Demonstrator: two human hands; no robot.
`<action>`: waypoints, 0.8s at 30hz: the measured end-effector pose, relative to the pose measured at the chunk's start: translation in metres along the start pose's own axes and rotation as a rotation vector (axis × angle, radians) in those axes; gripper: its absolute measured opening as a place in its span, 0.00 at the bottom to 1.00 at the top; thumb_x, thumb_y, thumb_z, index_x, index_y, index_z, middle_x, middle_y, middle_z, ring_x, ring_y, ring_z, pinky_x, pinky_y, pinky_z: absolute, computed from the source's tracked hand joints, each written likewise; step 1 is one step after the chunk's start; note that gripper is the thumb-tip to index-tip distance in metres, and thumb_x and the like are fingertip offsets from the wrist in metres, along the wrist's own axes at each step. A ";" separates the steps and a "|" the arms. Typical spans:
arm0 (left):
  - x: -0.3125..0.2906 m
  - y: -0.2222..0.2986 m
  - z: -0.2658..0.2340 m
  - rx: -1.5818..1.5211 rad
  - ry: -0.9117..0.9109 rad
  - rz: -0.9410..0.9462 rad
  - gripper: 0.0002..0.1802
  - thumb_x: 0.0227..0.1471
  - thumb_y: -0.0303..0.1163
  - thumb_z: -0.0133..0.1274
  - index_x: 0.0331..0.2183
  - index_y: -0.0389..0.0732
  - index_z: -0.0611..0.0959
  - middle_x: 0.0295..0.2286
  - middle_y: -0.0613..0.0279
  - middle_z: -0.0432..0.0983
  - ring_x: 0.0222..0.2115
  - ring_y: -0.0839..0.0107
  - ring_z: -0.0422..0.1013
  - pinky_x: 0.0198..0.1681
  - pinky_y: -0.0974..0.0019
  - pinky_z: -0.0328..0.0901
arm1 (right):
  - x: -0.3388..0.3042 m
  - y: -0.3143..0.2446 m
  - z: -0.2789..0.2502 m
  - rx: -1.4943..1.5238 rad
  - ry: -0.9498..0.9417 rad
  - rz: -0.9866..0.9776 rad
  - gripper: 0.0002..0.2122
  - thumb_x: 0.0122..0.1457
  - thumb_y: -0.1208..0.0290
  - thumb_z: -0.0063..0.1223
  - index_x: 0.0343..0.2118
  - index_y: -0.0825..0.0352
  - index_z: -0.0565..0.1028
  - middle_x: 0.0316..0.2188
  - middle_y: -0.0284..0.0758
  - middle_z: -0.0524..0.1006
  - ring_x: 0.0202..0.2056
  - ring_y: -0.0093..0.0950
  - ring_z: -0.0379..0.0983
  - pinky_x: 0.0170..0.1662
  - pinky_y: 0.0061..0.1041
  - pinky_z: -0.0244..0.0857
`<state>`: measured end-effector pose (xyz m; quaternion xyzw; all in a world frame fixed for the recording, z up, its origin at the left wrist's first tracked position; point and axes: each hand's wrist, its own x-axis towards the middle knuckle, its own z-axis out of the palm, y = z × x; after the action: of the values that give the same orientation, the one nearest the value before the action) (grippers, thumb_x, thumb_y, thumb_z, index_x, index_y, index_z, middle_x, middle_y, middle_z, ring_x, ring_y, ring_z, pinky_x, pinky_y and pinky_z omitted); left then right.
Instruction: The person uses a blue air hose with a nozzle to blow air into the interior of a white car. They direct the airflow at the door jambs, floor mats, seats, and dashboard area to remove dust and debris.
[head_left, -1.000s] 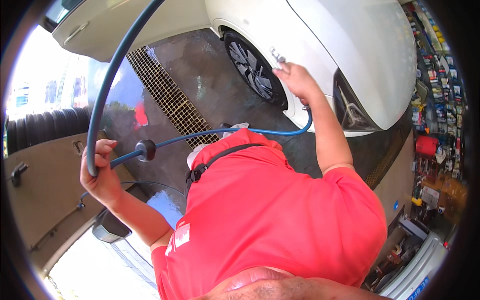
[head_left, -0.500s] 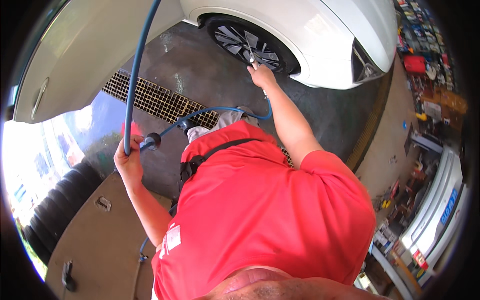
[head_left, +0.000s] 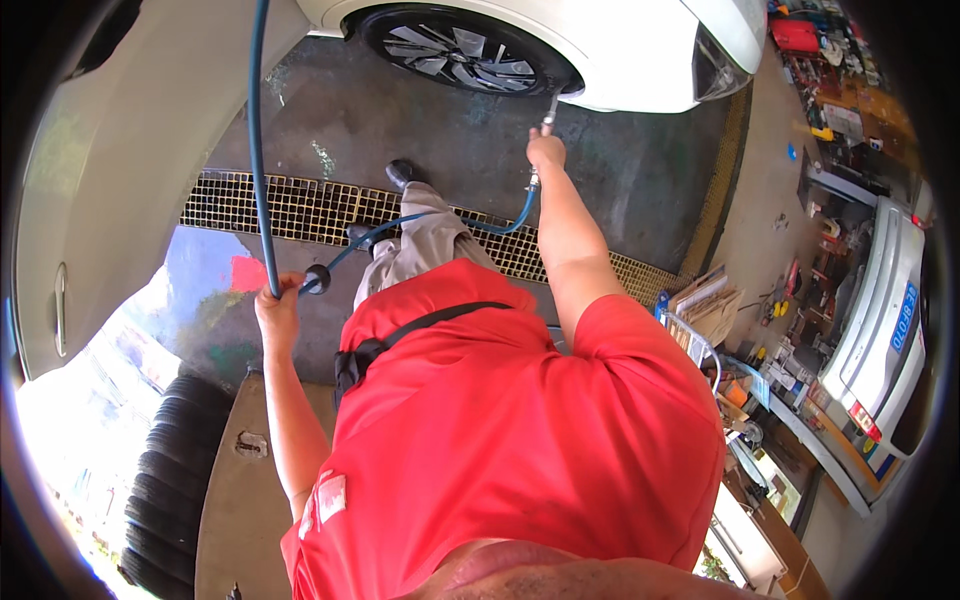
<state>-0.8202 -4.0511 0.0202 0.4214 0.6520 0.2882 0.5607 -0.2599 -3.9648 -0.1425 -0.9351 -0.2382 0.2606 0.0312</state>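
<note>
My left hand [head_left: 280,318] is closed around a blue hose [head_left: 257,160] that comes down from above. Just right of that hand, a round black stopper [head_left: 317,279] sits on the hose. The hose loops across in front of my legs to my right hand [head_left: 546,152], which is wrapped round an air gun [head_left: 549,121] with a thin metal nozzle, slightly blurred. Its tip is by the right edge of the wheel [head_left: 450,52], at the white car's wheel arch; whether it touches cannot be made out.
An open car door [head_left: 130,190] stands at the left. A yellow floor grating [head_left: 300,205] runs under my feet. Stacked tyres [head_left: 170,480] are at lower left beside a brown board [head_left: 240,500]. Shelves, tools and another white vehicle [head_left: 880,310] are along the right.
My right hand has moved the air gun from in front of the spokes to the wheel's right edge. The view has shifted, and the wheel is higher in it. My left hand still grips the hose.
</note>
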 end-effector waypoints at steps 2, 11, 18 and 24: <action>0.001 0.007 0.004 0.117 0.013 -0.047 0.11 0.51 0.17 0.48 0.33 0.34 0.84 0.29 0.66 0.80 0.33 0.78 0.73 0.43 0.71 0.66 | 0.034 0.020 0.020 0.049 -0.119 0.070 0.27 0.61 0.46 0.46 0.42 0.71 0.79 0.44 0.53 0.77 0.50 0.46 0.73 0.51 0.39 0.66; 0.030 -0.016 0.020 0.069 0.104 -0.225 0.11 0.56 0.22 0.52 0.42 0.34 0.83 0.35 0.60 0.81 0.39 0.74 0.74 0.49 0.70 0.66 | 0.111 -0.010 0.082 -0.018 -0.416 0.097 0.27 0.62 0.45 0.43 0.44 0.69 0.78 0.43 0.51 0.78 0.48 0.46 0.73 0.50 0.38 0.67; 0.028 0.002 0.036 0.207 0.110 -0.264 0.12 0.57 0.22 0.51 0.44 0.33 0.82 0.36 0.61 0.80 0.39 0.75 0.74 0.48 0.70 0.66 | 0.111 -0.126 0.145 -0.222 -0.465 -0.321 0.27 0.62 0.44 0.43 0.45 0.66 0.78 0.48 0.49 0.76 0.51 0.45 0.72 0.53 0.39 0.66; 0.037 -0.002 0.010 0.144 0.153 -0.257 0.11 0.57 0.23 0.52 0.42 0.35 0.83 0.35 0.63 0.81 0.38 0.77 0.73 0.46 0.72 0.66 | 0.060 -0.232 0.194 -0.182 -0.518 -0.548 0.28 0.62 0.42 0.40 0.47 0.64 0.76 0.44 0.52 0.77 0.47 0.49 0.72 0.50 0.41 0.66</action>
<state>-0.8113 -4.0205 -0.0017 0.3503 0.7601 0.1979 0.5102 -0.4121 -3.7445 -0.2958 -0.7389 -0.5012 0.4481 -0.0449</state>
